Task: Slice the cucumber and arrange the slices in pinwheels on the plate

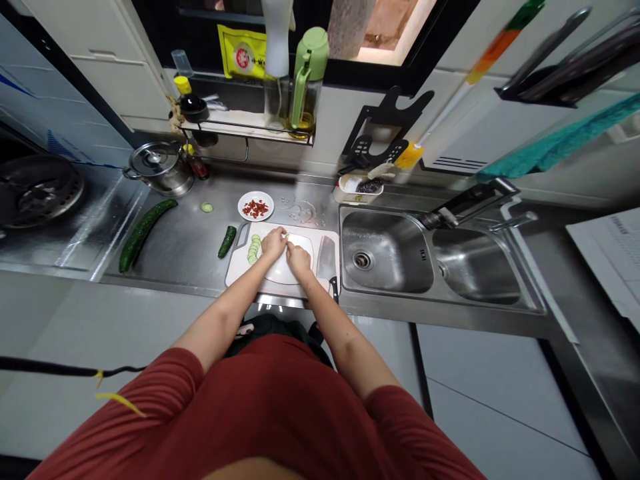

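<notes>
Both hands meet above a white plate [283, 272], which rests on a light cutting board [235, 270]. My left hand [274, 244] has its fingers bent together at the plate's upper part. Close beside it, my right hand [299, 259] is closed, fingertips pinched. A small bit of pale green shows between the fingertips, too small to make out surely. Overlapping cucumber slices [254, 249] lie on the board left of the plate. At the board's right side lies a knife [327, 260]. A cut cucumber piece [227, 242] sits just left of the board.
A whole cucumber [145, 233], a cucumber end slice [207, 207] and a white dish [256, 206] of red pieces lie on the steel counter. A lidded pot [159, 168] stands at the back left. Right of the board is a double sink [387, 250]; bottles stand on the shelf [240, 129].
</notes>
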Demonstrator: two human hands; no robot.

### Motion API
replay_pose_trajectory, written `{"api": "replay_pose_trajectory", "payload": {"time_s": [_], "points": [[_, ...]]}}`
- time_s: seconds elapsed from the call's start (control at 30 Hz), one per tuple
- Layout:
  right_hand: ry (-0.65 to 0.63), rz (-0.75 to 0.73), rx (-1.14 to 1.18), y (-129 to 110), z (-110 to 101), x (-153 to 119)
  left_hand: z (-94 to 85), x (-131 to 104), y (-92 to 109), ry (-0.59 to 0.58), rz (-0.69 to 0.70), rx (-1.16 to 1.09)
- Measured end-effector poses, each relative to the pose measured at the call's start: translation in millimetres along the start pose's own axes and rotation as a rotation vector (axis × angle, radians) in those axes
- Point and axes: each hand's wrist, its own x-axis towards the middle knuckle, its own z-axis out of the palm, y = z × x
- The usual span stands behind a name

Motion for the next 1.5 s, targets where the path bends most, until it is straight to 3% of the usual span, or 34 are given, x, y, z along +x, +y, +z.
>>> {"api": "replay_pose_trajectory", "payload": {"time_s": [0.9,1.1,1.5], "points": [[0.010,0.004,-0.002,-3,-4,-2,2.6,3,-2,-0.006,0.020,-0.001],[0.010,-0.009,-0.034,-4,-3,1,4.4,4,-8,0.013,0.070,-0.084],[0.031,-0.029,-0.103,-6,0,6,3.6,-49,-37,0.307,0.102,-0.486]]}}
